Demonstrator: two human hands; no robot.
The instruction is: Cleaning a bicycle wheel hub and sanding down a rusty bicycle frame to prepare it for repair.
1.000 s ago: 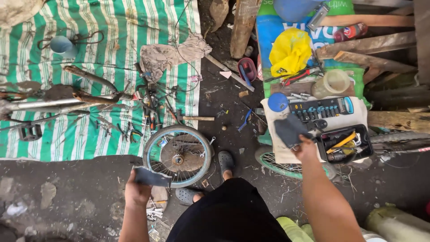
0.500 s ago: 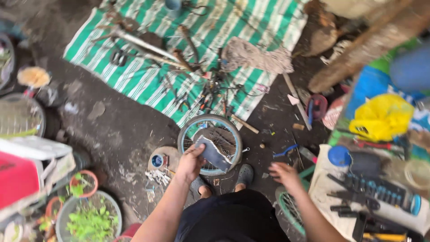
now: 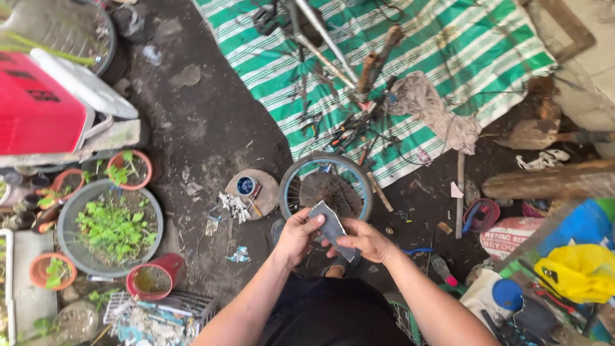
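Both hands are meeting at lower centre of frame, gripping a flat grey piece of sheet material [image 3: 331, 225], prob. sandpaper or rubber patch. Left hand [image 3: 296, 236] is curling fingers round its upper-left edge; right hand [image 3: 362, 241] is pinching the lower end w/ thumb on top. The sheet is being held up in the air, not touching anything. Work looks early: small spoked bicycle wheel w/ blue rim [image 3: 327, 188] is lying flat on the dirt floor just above the hands, untouched. Left of it, a round wooden disc [image 3: 263, 193] is carrying a small blue tin [image 3: 246, 186]. Green-white striped tarp [image 3: 448, 57] w/ scattered tools & a crumpled rag [image 3: 432, 109] is filling upper frame. Planters at left and clutter at right are crowding the spot.
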